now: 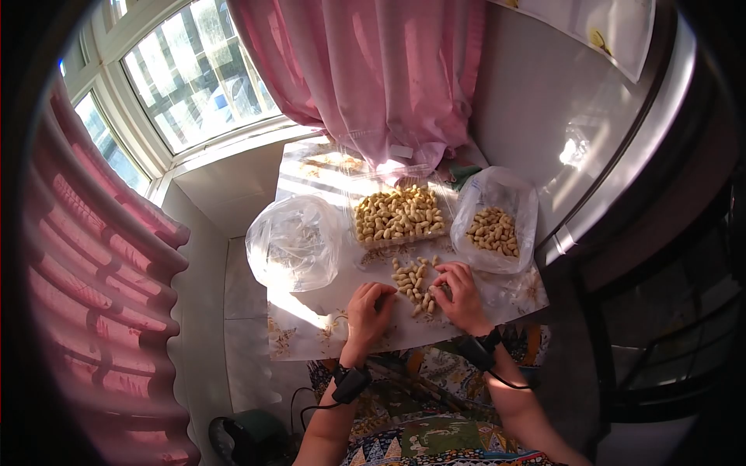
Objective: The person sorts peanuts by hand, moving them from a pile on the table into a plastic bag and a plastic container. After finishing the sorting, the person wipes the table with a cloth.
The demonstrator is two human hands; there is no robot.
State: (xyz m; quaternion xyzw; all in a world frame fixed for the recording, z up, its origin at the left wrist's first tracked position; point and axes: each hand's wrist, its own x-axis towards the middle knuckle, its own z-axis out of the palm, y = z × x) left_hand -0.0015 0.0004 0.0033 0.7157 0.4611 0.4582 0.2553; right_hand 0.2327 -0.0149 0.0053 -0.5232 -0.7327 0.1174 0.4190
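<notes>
A loose pile of unshelled peanuts [413, 281] lies on the table between my two hands. My left hand [368, 312] rests on the tabletop just left of the pile. Its fingers are curled in toward the thumb, hiding whatever is between them. At the pile's right edge is my right hand [460, 299], fingers bent and the thumb close to a peanut at the fingertips. Behind the pile, a clear plastic box [400, 239] is heaped with peanuts. To its right, a white-lined container [528, 206] holds a smaller heap of peanuts.
A clear plastic bag [294, 242], puffed open, stands on the table's left side. The flower-patterned table [303, 339] meets a pink curtain [373, 70] and a wall behind. Dark cloth [465, 175] lies behind the containers. Both wrists wear black straps with cables.
</notes>
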